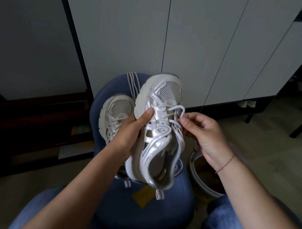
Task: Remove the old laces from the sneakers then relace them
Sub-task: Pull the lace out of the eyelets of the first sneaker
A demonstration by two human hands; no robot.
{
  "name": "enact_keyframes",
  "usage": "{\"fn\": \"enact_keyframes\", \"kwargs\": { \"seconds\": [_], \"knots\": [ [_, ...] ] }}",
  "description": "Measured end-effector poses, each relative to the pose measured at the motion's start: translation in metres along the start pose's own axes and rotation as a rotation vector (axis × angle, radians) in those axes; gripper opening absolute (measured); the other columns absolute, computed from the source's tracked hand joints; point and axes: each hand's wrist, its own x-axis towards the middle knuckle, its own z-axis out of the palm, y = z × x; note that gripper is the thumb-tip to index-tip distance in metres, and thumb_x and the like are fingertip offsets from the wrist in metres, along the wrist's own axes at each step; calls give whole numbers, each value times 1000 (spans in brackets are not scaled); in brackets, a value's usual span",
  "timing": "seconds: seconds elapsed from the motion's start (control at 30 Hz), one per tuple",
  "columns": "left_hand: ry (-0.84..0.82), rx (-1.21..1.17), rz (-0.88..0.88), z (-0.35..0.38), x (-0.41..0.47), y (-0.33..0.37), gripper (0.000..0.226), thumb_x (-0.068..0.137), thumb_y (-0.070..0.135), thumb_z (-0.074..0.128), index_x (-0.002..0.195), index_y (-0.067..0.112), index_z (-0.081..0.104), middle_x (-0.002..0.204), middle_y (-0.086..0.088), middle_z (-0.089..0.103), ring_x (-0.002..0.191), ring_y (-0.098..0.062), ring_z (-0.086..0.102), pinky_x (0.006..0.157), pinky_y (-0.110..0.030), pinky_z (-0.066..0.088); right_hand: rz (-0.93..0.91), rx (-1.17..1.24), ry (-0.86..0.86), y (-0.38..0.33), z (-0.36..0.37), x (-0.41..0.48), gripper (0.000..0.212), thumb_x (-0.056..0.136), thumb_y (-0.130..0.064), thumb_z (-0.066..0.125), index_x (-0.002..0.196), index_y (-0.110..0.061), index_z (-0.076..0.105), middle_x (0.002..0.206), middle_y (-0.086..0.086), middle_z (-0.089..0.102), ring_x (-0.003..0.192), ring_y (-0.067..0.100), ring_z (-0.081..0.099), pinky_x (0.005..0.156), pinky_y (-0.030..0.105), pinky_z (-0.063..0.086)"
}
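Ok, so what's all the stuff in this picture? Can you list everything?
held sneaker: one, white and silver, lifted above the stool
other sneaker: one, white, lying on the stool, laced
lace loop: one, white, pulled up from the held sneaker
striped laces: a few strands, grey and white, draped over the stool
stool: one, blue, between the knees
yellow paper: one piece, on the stool
bin: one, pale rim, on the floor right of the stool
cabinet doors: several, pale grey, behind
bracelet: one, red string, right wrist
left hand: grips the held sneaker
right hand: pinches the lace loop
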Motion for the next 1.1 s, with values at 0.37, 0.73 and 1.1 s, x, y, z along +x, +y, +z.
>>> {"fn": "enact_keyframes", "kwargs": {
  "seconds": [0.37,0.73,1.1],
  "knots": [
    [3,-4,0,0,-2,0,60,79,48,63,127,11,62,108,-6,75,100,-23,72,91,-37,54,62,51,-82,2,-10,3,23,84,2,56,99,-13,65,86,1,71,73,11,63,66,22,46],
    [12,-13,-6,0,-1,-1,63,78,48,66,129,12,61,110,-6,75,101,-23,72,97,-42,52,96,152,40,6,-4,7,40,49,-45,89,71,-16,73,73,2,70,67,11,63,65,20,52],
    [5,-5,3,1,-2,0,62,80,46,65,131,11,59,110,-5,74,100,-21,72,86,-32,57,330,962,64,-14,-14,12,36,91,-25,46,61,-12,59,60,-6,54,50,4,53,49,16,45]
  ]
}}
